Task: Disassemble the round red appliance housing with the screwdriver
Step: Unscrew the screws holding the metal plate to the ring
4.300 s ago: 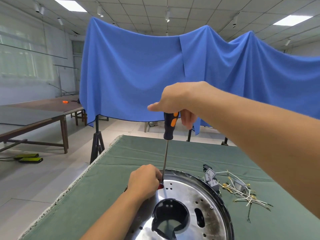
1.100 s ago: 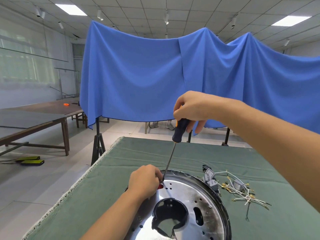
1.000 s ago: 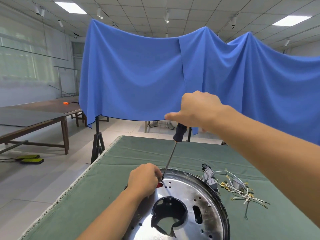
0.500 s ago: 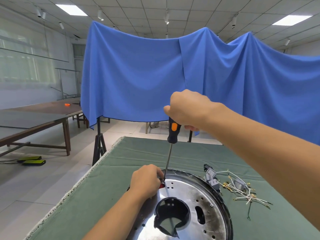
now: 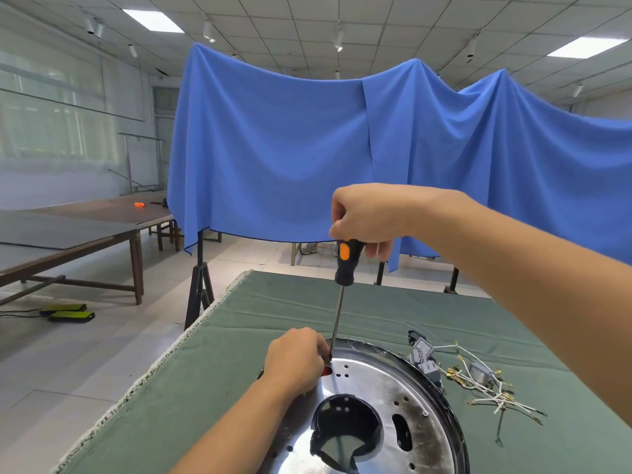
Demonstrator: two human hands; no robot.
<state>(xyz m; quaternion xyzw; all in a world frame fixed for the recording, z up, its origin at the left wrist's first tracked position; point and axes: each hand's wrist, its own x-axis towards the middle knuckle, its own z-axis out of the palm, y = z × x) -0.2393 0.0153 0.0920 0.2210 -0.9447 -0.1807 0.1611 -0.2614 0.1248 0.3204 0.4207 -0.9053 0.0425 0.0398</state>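
At the near edge of the green-covered table (image 5: 266, 340) lies the round housing (image 5: 407, 408), its shiny metal plate facing up. Curled fingers of the left hand (image 5: 295, 360) rest on its far-left rim beside the screwdriver (image 5: 343, 268) tip. Above, the right hand (image 5: 367, 217) grips the black-and-orange handle, shaft nearly upright. Loose wires (image 5: 485, 388) lie right.

Blue cloth (image 5: 273, 155) hung behind counter (image 5: 212, 381); wooden tables (image 5: 85, 230) left, tiled floor (image 5: 68, 364), ceiling light panels (image 5: 152, 20) lit.
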